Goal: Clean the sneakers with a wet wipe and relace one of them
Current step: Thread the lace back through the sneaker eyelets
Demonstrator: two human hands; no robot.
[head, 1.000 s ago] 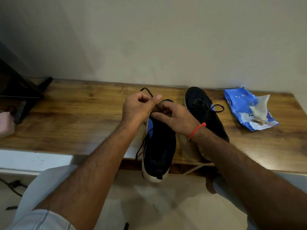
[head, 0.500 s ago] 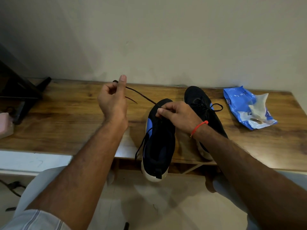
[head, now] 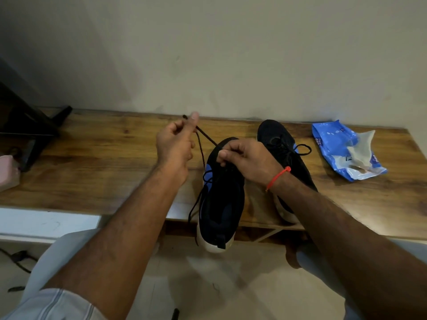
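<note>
Left hand [head: 175,147] has swung back nearer the shoe [head: 221,195], fingers pinching the lace [head: 206,137] taut. Right hand [head: 248,161] fingers pinch at the eyelets.

- I read this as a room in a home, not a workshop or shop.
- A long wood-grain table [head: 97,162] stands flush against a plain, unpainted-looking beige wall [head: 231,54].
- The black leg of a stand [head: 34,135] rests on the table's left end, beside a pink object [head: 8,172] I can't identify.
- A crumpled blue wet-wipe pack [head: 346,151] and two dark sneakers [head: 221,204] lie among these household things.
- Pale tiled floor [head: 208,285] with a loose dark cable [head: 16,259] shows below.
</note>
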